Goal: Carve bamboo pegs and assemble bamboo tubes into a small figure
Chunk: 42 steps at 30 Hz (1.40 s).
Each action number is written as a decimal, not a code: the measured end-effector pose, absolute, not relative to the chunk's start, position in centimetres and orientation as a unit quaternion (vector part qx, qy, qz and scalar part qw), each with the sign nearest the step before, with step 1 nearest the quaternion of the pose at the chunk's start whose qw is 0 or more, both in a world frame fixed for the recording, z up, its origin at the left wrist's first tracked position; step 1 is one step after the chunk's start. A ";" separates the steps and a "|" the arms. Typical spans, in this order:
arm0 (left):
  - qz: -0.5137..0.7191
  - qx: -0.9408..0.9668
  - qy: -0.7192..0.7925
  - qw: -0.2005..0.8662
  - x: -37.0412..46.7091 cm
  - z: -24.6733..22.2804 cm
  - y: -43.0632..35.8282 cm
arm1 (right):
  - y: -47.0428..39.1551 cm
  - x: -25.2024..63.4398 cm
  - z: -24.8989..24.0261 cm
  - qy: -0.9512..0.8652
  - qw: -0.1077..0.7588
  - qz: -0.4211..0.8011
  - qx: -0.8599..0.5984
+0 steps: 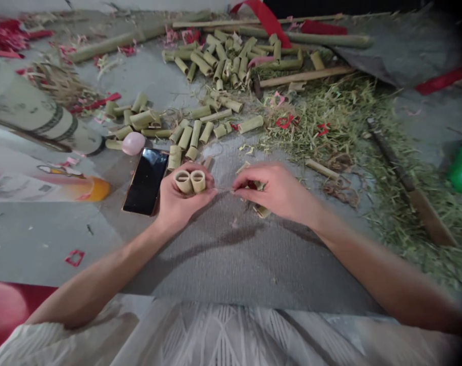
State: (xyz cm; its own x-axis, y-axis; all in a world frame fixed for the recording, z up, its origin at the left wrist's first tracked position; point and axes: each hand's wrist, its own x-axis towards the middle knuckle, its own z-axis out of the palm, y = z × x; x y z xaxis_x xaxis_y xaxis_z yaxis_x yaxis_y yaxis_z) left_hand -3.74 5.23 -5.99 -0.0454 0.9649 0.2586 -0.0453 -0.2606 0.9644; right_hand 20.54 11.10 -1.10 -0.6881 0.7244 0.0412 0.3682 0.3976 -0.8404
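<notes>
Two short bamboo tubes (190, 182) sit side by side in my left hand (181, 201), their cut ends facing me. The fingers of that hand are wrapped round them. A thin strand, thread or wire, (223, 189) runs across the small gap between my hands. My right hand (272, 190) pinches its other end between thumb and forefinger. Beneath the right hand lies a bamboo piece (262, 211), partly hidden by the fingers. A phone (146, 180) with a dark screen lies just left of my left hand.
Cut bamboo pieces (194, 133) lie beyond my hands, with a larger heap (223, 58) farther back. Green shavings (322, 112) spread at the right, under a long blade with a wooden handle (431, 216). A pink balloon (133, 144) and a hammer (307, 77) lie nearby.
</notes>
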 end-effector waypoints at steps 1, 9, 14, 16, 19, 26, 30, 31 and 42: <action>0.581 0.539 0.432 0.430 -3.5 -5.7 5.0 | 11.0 20.5 -1.2 -0.810 0.211 0.429 -0.339; 0.521 0.463 0.521 0.493 -2.6 -4.4 3.3 | 10.1 20.6 -2.4 -0.863 0.262 0.317 -0.294; 0.524 0.433 0.546 0.489 -2.5 -4.2 3.0 | 9.9 20.7 -2.6 -0.872 0.258 0.303 -0.284; 0.531 0.443 0.564 0.451 -2.6 -4.2 3.0 | 9.8 20.8 -2.5 -0.870 0.256 0.305 -0.289; 0.524 0.467 0.583 0.409 -2.8 -4.3 3.1 | 9.7 20.7 -2.4 -0.861 0.257 0.313 -0.308; 0.505 0.497 0.577 0.407 -3.2 -4.4 3.5 | 9.4 20.3 -2.7 -0.846 0.278 0.321 -0.322; 0.505 0.526 0.549 0.409 -3.0 -4.3 3.6 | 9.3 20.2 -2.8 -0.833 0.278 0.340 -0.337; 0.501 0.535 0.545 0.407 -3.0 -4.3 3.6 | 9.3 20.1 -2.8 -0.830 0.276 0.345 -0.340; 0.480 0.595 0.533 0.363 -2.7 -4.0 3.8 | 8.8 19.9 -2.7 -0.809 0.306 0.366 -0.343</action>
State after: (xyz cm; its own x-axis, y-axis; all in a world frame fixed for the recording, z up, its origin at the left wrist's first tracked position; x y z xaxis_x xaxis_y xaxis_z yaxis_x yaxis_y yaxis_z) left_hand -2.72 3.77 -4.04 -0.0272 0.9826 0.1839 0.2854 -0.1687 0.9435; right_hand 19.86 8.84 -2.66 -0.5772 0.7793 0.2440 0.3320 0.4969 -0.8018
